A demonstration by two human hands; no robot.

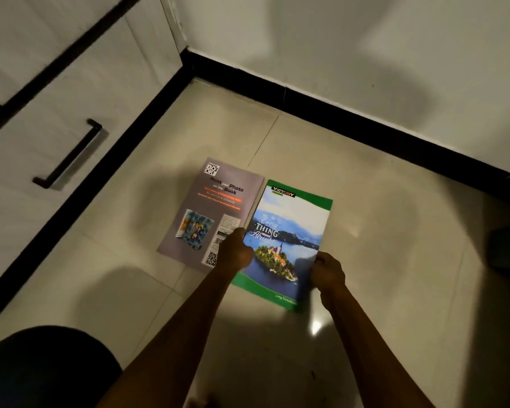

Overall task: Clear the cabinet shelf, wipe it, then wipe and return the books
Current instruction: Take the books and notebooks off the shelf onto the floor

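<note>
Both hands were on the green notebook [289,240]: the left hand [235,251] curled round its left edge, the right hand [328,270] pinching its right edge low down. It lay on the floor [395,231] near the wall corner, its spine side just beside the grey notebook [211,213], perhaps overlapping it a touch; hard to tell. Thin and soft-covered, it looked light and floppy, with a glossy cover likely to slip, so holding both long edges seemed the sound choice. The cabinet [56,119] stood to the left, the books well apart from its base.
</note>
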